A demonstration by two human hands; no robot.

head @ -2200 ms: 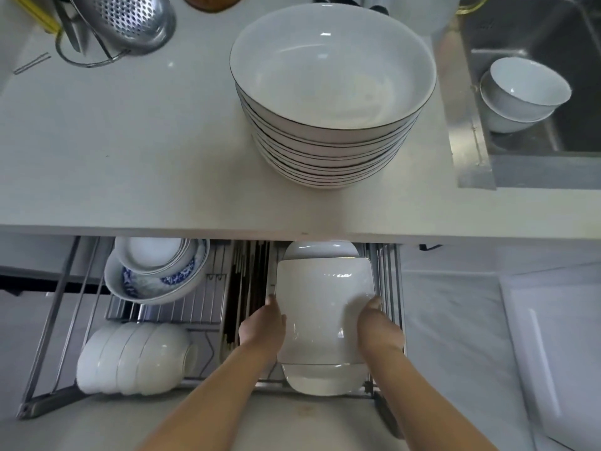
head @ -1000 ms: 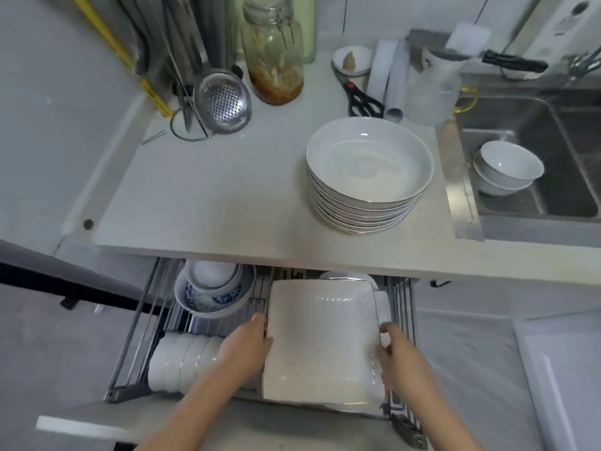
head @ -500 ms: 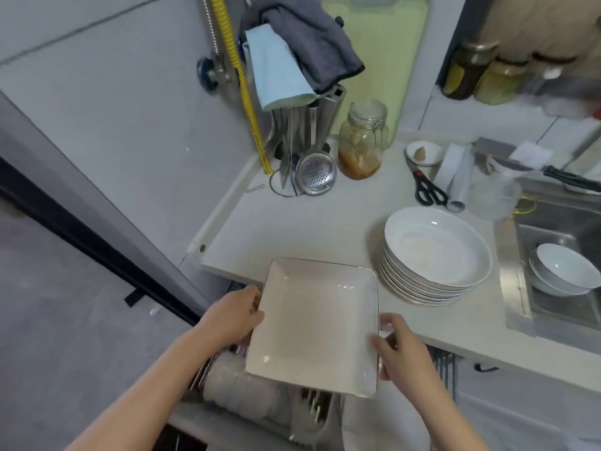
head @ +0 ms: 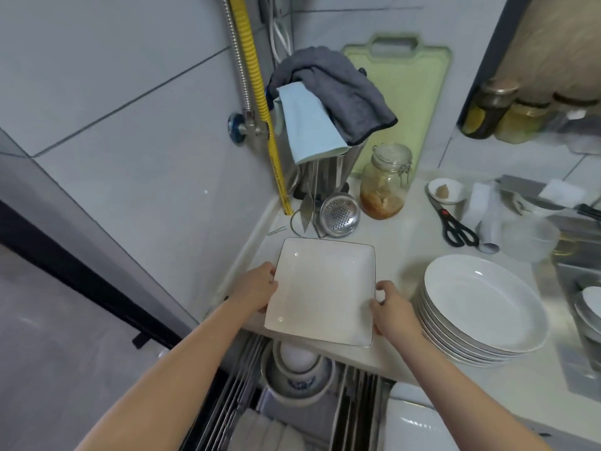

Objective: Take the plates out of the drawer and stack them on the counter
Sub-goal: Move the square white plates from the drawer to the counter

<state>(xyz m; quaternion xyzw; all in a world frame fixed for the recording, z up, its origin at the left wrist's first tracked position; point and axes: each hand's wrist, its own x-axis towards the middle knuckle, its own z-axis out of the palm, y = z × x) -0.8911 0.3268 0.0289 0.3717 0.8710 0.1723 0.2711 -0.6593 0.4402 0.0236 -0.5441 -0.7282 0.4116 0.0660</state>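
A white square plate [head: 322, 289] with a thin dark rim is held flat over the left part of the counter [head: 400, 252]. My left hand [head: 255, 291] grips its left edge and my right hand [head: 392, 309] grips its right edge. To the right stands a stack of several round white plates [head: 481, 307] on the counter. Below the counter edge the open wire drawer [head: 247, 379] shows nested bowls [head: 297, 372] and another white plate [head: 416, 424] at the bottom right.
At the back of the counter are a strainer ladle [head: 340, 214], a glass jar [head: 385, 180], scissors [head: 455, 226], a small dish [head: 445, 190] and a plastic cup [head: 530, 237]. The sink [head: 582, 288] lies at the right. A tiled wall bounds the left.
Both hands lifted the square plate out of the drawer and carried it up and forward over the counter. The view rose from the drawer to the counter's back wall.
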